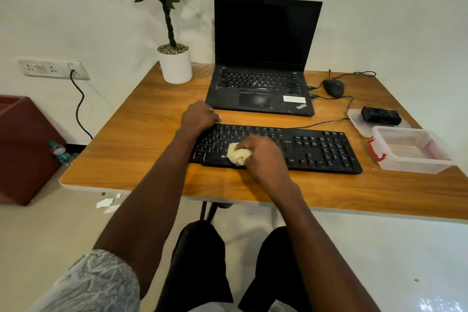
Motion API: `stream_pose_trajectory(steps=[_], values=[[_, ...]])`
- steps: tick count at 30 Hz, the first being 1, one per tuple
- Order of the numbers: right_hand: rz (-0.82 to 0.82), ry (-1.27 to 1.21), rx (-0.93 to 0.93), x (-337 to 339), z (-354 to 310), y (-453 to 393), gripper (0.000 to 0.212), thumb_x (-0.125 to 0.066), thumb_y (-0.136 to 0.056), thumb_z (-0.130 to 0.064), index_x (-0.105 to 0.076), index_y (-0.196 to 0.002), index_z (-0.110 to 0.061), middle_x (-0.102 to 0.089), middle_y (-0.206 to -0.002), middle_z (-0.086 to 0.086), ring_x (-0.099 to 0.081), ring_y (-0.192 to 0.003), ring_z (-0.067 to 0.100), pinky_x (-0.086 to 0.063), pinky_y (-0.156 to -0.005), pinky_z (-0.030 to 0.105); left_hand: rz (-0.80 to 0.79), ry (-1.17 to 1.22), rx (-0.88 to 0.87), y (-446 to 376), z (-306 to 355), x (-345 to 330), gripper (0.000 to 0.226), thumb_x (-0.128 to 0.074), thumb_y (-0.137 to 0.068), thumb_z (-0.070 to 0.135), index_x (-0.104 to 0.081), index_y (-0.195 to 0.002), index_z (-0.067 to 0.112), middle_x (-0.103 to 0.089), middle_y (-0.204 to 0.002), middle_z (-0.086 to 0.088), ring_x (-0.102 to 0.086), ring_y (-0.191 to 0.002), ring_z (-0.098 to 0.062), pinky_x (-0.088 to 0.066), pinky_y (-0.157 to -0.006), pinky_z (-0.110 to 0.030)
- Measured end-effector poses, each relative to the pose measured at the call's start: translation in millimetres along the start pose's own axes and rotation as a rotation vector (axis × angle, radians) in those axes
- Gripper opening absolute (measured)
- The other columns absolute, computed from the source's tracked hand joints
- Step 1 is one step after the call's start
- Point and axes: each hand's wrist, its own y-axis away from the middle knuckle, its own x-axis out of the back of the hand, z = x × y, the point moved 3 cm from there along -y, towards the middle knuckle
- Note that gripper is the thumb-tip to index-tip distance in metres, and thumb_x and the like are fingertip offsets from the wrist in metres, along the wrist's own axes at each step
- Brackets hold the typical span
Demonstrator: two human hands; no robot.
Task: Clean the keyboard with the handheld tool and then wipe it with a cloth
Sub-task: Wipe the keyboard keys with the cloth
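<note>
Right hand presses a balled cloth onto the black keyboard while the left hand steadies its far-left corner.

The keyboard [298, 149] lies across the middle of the wooden table [141, 159], just in front of an open ThinkPad laptop [263, 58] with a dark screen. The right hand [263, 157] has its fingers curled tight around a cream-coloured cloth [238, 153], which bulges out to the left of the fist and touches the lower-left keys. The left hand [200, 116] rests as a loose fist, fingers folded together, at the keyboard's back-left edge. To the right sit a clear plastic container [435, 159] with a red latch, its lid [354, 119] bearing a small black device [381, 116], and a wired mouse [334, 87]. A potted plant [174, 63] stands at the far-left corner.
</note>
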Motion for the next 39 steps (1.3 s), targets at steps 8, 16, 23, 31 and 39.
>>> stream_pose_trajectory(steps=[8,16,23,31,39], values=[[0.013,0.027,-0.034,-6,-27,1,0.032,-0.064,-0.087,-0.01,-0.067,-0.118,-0.018,-0.064,-0.119,0.003,-0.054,-0.107,0.016,-0.045,-0.087,0.029,0.074,0.36,0.03,11,-52,28,0.017,-0.078,-0.079,0.026,-0.073,-0.073,0.01,-0.072,-0.076,-0.006,-0.067,-0.076,-0.02,-0.051,-0.071,-0.028],[0.129,0.055,-0.21,1,4,9,0.033,-0.063,-0.086,-0.005,-0.069,-0.115,-0.019,-0.067,-0.113,0.008,-0.06,-0.1,0.021,-0.051,-0.082,0.033,0.14,0.458,-0.063,15,-75,24,0.029,-0.074,-0.083,0.034,-0.074,-0.081,0.005,-0.074,-0.08,-0.007,-0.068,-0.072,-0.018,-0.054,-0.072,-0.035],[0.1,0.062,0.122,-53,-67,5,0.026,-0.069,-0.083,-0.014,-0.07,-0.109,-0.015,-0.064,-0.112,0.0,-0.051,-0.104,0.019,-0.041,-0.075,0.03,0.213,0.383,-0.096,18,-69,23,0.023,-0.07,-0.087,0.029,-0.075,-0.085,0.006,-0.071,-0.08,-0.002,-0.064,-0.072,-0.013,-0.049,-0.067,-0.024],[-0.048,0.037,0.18,-53,-65,-3,0.038,-0.058,-0.083,-0.002,-0.067,-0.118,-0.016,-0.061,-0.125,-0.003,-0.043,-0.112,0.016,-0.033,-0.081,0.029,0.247,0.331,-0.119,19,-74,25,0.022,-0.068,-0.089,0.025,-0.075,-0.09,0.003,-0.073,-0.088,-0.005,-0.063,-0.078,-0.014,-0.049,-0.072,-0.027],[0.18,0.04,0.042,-56,-66,15,0.034,-0.066,-0.084,-0.007,-0.068,-0.118,-0.011,-0.062,-0.124,0.003,-0.049,-0.114,0.022,-0.039,-0.082,0.026,0.3,0.306,-0.102,20,-69,20,0.022,-0.067,-0.089,0.024,-0.076,-0.084,0.004,-0.074,-0.086,-0.007,-0.067,-0.079,-0.018,-0.05,-0.073,-0.026]])
